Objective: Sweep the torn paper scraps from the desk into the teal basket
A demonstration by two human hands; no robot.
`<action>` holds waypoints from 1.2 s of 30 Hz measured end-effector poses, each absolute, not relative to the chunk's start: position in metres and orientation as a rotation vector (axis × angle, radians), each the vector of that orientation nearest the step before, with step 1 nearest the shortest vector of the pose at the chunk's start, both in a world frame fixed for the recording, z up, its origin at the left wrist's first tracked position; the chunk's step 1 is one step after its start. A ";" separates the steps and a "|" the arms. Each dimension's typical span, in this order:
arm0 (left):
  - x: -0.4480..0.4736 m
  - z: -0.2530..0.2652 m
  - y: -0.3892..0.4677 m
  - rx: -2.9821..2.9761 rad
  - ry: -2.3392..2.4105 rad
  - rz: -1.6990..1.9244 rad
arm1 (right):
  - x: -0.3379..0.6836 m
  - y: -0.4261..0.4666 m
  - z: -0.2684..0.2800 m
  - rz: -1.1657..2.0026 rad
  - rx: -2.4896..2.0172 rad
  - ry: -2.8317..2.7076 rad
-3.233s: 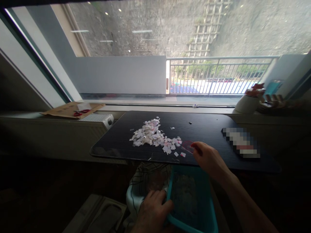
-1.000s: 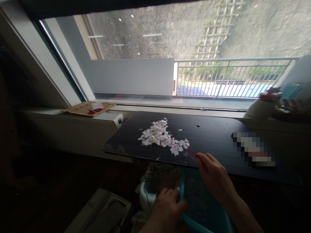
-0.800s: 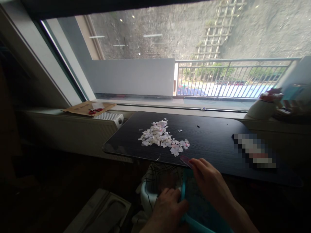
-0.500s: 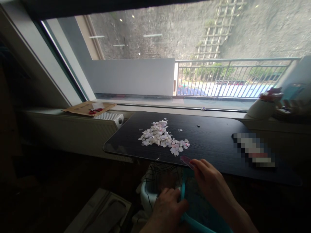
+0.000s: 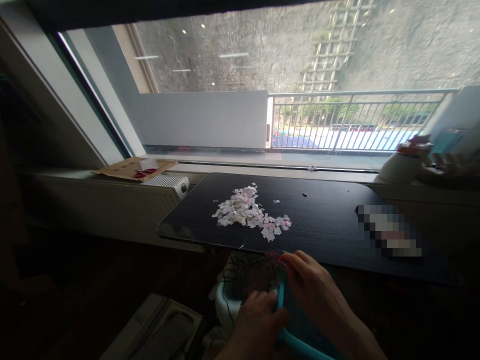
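Observation:
My right hand (image 5: 309, 277) pinches a thin, see-through pinkish strip (image 5: 275, 257) just off the table's front edge; its exact kind is unclear. Lower and to the left, my left hand (image 5: 260, 310) is closed over the rim of a teal plastic bin (image 5: 302, 345) below the tabletop. Its fingertips are partly hidden. Beyond both hands, a heap of small white and pinkish paper scraps (image 5: 243, 207) lies on the black table (image 5: 318, 220).
A pale blue tub (image 5: 225, 300) with a checked cloth or bag stands under the table edge. Red-handled scissors (image 5: 144, 173) rest on a brown envelope (image 5: 116, 169) at the left sill. A blurred-out flat item (image 5: 390, 230) lies at the table's right. A white vase-like pot (image 5: 399, 167) stands behind.
My right hand has moved slightly left and down, carrying the pinkish strip from over the table edge toward the bin. My left hand stays on the rim. The paper heap looks unchanged.

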State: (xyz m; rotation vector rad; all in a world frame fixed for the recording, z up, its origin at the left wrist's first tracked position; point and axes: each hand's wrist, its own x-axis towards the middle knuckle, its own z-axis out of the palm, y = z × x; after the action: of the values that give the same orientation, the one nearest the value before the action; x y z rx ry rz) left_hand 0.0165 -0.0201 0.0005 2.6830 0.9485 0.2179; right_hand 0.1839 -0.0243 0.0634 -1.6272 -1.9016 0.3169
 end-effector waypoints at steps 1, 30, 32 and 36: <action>0.015 -0.002 -0.021 2.703 0.959 0.238 | 0.183 -0.026 0.065 0.347 -1.616 -1.909; -0.003 -0.047 -0.014 2.885 0.921 0.685 | 0.216 0.049 0.043 0.548 -1.401 -1.296; -0.004 -0.037 -0.016 2.859 0.933 0.591 | 0.215 0.049 0.043 0.534 -1.402 -1.276; -0.002 -0.026 -0.019 2.830 0.936 0.555 | 0.214 0.048 0.044 0.504 -1.390 -1.232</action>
State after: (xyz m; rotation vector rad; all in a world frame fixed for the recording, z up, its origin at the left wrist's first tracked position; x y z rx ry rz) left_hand -0.0022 -0.0192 -0.0256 2.8296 0.9357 0.5547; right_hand 0.2138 0.0476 0.0445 -1.3901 -1.2319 0.5041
